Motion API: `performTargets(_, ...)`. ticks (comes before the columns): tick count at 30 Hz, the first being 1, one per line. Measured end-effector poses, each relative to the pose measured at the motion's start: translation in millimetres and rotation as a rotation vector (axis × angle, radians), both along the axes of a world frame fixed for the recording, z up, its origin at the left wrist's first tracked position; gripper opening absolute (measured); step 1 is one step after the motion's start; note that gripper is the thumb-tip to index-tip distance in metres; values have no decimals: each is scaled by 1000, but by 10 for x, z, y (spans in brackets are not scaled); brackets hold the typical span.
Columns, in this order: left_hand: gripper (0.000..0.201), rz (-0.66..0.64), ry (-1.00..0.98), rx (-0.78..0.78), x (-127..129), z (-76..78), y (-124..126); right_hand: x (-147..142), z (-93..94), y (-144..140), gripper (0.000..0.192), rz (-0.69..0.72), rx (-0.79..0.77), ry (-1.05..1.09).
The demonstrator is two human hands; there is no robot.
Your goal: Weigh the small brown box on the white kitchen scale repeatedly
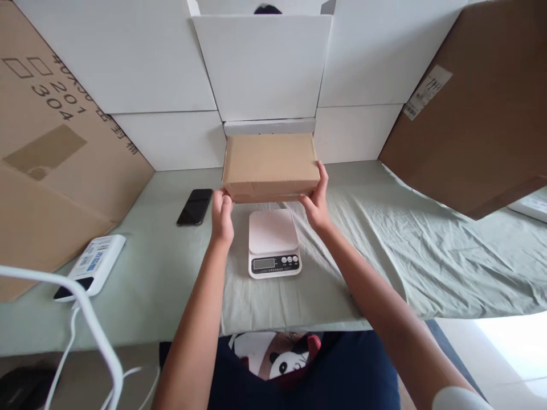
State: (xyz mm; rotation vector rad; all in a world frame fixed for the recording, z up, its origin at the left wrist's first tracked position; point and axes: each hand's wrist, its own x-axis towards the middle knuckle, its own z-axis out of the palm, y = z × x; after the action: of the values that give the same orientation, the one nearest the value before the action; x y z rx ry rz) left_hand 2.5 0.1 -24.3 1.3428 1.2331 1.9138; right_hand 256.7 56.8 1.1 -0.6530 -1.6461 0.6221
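A closed brown cardboard box (271, 159) is held between my two hands, near the white panel at the back of the table. My left hand (223, 216) grips its near left corner, the fingers partly hidden by the box. On the other side, my right hand (317, 199) clasps the near right corner, thumb in front and fingers along the side. Just nearer to me lies a white digital kitchen scale (273, 233) with a bare platform, a small display and several buttons. A black smartphone (195, 207) rests to the left of my left hand.
A pale green cloth (171, 279) covers the table. Large cardboard sheets or boxes stand at left (51, 171) and right (470, 114). White panels (262, 68) close off the back. A white device (92, 265) with a cable sits at left, behind a curved white tube (92, 319).
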Motion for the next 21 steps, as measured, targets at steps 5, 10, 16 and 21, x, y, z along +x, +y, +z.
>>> performTargets(5,64,5,-128,-126,-14,-370,402,-85,-371,359,92,17,-121,8)
performTargets(10,64,-19,-123,-171,-6,-544,426,-70,-433,356,88,-4,-213,22)
performTargets(16,70,13,-137,-179,-181,-521,439,40,-567,508,93,-58,-295,52)
performTargets(21,82,118,-266,-169,-420,-470,408,289,-728,645,96,-183,-250,71)
